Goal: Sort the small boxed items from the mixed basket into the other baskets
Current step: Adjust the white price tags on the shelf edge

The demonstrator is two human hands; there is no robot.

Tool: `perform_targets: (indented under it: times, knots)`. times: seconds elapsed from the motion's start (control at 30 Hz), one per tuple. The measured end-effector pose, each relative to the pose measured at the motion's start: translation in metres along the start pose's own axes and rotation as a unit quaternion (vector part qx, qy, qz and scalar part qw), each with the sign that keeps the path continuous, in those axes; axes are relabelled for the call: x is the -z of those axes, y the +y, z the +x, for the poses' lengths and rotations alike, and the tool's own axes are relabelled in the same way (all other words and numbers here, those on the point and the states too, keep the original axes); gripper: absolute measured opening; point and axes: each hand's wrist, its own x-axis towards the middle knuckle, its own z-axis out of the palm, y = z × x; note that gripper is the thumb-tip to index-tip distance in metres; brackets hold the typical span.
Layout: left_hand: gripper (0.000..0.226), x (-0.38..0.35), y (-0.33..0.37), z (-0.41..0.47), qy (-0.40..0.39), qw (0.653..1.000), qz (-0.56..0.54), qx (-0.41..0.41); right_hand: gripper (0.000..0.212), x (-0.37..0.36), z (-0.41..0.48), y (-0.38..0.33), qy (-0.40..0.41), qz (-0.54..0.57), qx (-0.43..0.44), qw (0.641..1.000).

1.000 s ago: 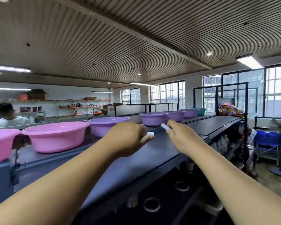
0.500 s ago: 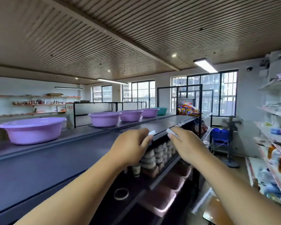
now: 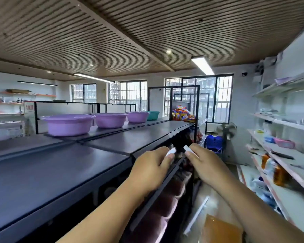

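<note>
My left hand (image 3: 152,168) is curled round a small white boxed item (image 3: 171,151), only its end showing past the fingers. My right hand (image 3: 203,163) grips another small white boxed item (image 3: 187,148) in the same way. Both hands are held out close together over the front edge of a dark shelf top (image 3: 60,172). Three purple basins stand in a row further back on the shelf: the nearest (image 3: 68,124), the middle (image 3: 110,120) and the far one (image 3: 137,116). A green basin (image 3: 154,115) stands behind them. What lies inside the basins is hidden.
A black metal frame (image 3: 173,102) rises at the far end of the shelf, with bright snack packets (image 3: 182,114) behind it. Stocked wall shelves (image 3: 284,146) line the right side of a narrow aisle. A fan (image 3: 226,130) and a blue crate (image 3: 214,142) stand at the aisle's end.
The view has swung right and along the shelf: the pink basins and the seated person have gone out of sight. Both hands keep gripping their white boxes, now over the shelf's front edge.
</note>
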Motion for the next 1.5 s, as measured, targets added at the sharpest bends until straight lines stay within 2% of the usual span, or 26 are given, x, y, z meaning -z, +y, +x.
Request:
perform_targets:
  times: [0.17,0.27,0.37,0.47,0.53,0.87,1.03,1.13,1.23,1.33,1.43,1.5]
  knots:
    - [0.027,-0.04,-0.049,0.062,-0.007,0.998,-0.057,0.021,0.029,-0.038,0.073,0.03,-0.009,0.011,-0.013,1.0]
    - [0.027,-0.061,-0.071,0.091,-0.01,0.997,-0.076,0.025,0.044,-0.051,0.106,0.046,0.007,0.034,-0.016,0.999]
    - [0.03,-0.082,-0.087,0.113,-0.014,0.995,-0.091,0.036,0.037,-0.063,0.131,0.067,0.018,0.033,-0.017,0.999]
    - [0.032,-0.104,-0.102,0.132,-0.013,0.993,-0.103,0.048,0.046,-0.072,0.156,0.09,0.036,0.037,-0.024,0.998]
    - [0.03,-0.118,-0.112,0.146,-0.013,0.994,-0.098,0.055,0.043,-0.079,0.173,0.109,0.036,0.05,-0.018,0.998]
    - [0.03,-0.208,-0.14,0.227,-0.002,0.99,-0.082,0.118,0.036,-0.116,0.262,0.233,-0.008,0.097,0.029,0.995]
    - [0.028,-0.271,-0.153,0.276,0.008,0.975,-0.121,0.184,0.037,-0.124,0.319,0.298,-0.028,0.128,0.04,0.991]
    - [0.037,-0.301,-0.166,0.298,0.021,0.977,-0.081,0.197,0.038,-0.131,0.349,0.331,-0.04,0.15,0.048,0.987]
    - [0.037,-0.319,-0.179,0.314,0.03,0.973,-0.076,0.218,0.038,-0.148,0.375,0.356,-0.051,0.181,0.041,0.981]
    - [0.03,-0.337,-0.194,0.323,0.031,0.964,-0.115,0.236,0.038,-0.168,0.394,0.374,-0.066,0.198,0.047,0.977]
    - [0.034,-0.353,-0.213,0.338,0.037,0.96,-0.109,0.256,0.041,-0.188,0.414,0.385,-0.086,0.228,0.028,0.969]
    - [0.028,-0.36,-0.227,0.346,0.03,0.958,-0.101,0.267,0.042,-0.204,0.429,0.39,-0.086,0.242,0.024,0.966]
